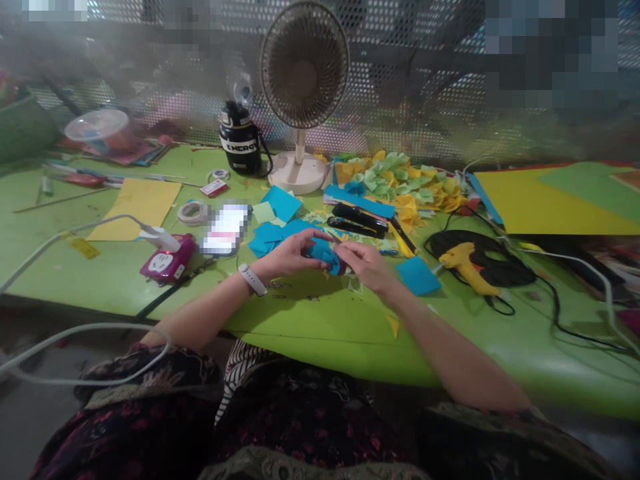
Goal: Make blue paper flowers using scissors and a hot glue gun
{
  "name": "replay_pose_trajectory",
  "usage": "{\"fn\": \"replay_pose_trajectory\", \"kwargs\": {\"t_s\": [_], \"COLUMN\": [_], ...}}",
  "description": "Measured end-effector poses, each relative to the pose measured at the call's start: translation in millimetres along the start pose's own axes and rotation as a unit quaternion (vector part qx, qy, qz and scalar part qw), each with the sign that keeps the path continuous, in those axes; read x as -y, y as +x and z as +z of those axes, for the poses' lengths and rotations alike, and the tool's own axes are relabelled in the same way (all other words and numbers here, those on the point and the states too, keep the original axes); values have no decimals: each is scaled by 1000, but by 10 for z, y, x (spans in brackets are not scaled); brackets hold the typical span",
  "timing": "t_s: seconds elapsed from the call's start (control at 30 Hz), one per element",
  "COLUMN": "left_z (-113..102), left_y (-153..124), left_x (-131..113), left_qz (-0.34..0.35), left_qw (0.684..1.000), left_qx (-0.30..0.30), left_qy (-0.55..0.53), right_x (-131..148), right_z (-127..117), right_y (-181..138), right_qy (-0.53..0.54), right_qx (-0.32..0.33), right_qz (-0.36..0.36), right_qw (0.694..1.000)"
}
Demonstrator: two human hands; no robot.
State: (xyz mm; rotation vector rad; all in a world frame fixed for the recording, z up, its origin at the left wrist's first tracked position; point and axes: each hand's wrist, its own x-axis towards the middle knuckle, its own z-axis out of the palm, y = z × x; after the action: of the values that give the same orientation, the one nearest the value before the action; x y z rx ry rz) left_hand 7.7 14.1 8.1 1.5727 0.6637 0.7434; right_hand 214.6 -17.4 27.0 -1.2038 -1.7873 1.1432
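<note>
Blue paper point(324, 253) held; tub point(95, 124) seemingly contains something orange point(114, 141).

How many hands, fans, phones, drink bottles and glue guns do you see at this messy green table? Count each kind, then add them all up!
Left hand plus right hand: 2
Fan: 1
Phone: 1
Drink bottle: 1
Glue gun: 1
Total: 6
</note>
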Motion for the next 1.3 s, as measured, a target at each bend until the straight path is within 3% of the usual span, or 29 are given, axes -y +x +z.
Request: {"fn": "replay_pose_trajectory", "kwargs": {"t_s": [0.23,0.5,0.7,0.93,1.13,1.3], "left_z": [-60,-26,41,0,-8,-8], "left_y": [11,-8,-12,-29,-44,-33], "left_x": [22,-32,-8,51,68,92], "left_qz": [13,14,27,66,91,117], "left_qw": [1000,997,991,985,955,938], "left_qx": [-1,-71,-121,-81,-50,-58], "left_qy": [10,-21,54,134,278,321], "right_x": [-19,-58,-111,-96,-58,-30], "right_z": [-46,56,174,140,119,105], "right_y": [13,32,46,30,-1,-13], "right_qy": [69,134,193,148,97,83], "right_qx": [15,-51,-54,-44,-72,-59], "right_qz": [38,87,112,99,82,62], "right_qw": [997,986,973,983,989,993]}}
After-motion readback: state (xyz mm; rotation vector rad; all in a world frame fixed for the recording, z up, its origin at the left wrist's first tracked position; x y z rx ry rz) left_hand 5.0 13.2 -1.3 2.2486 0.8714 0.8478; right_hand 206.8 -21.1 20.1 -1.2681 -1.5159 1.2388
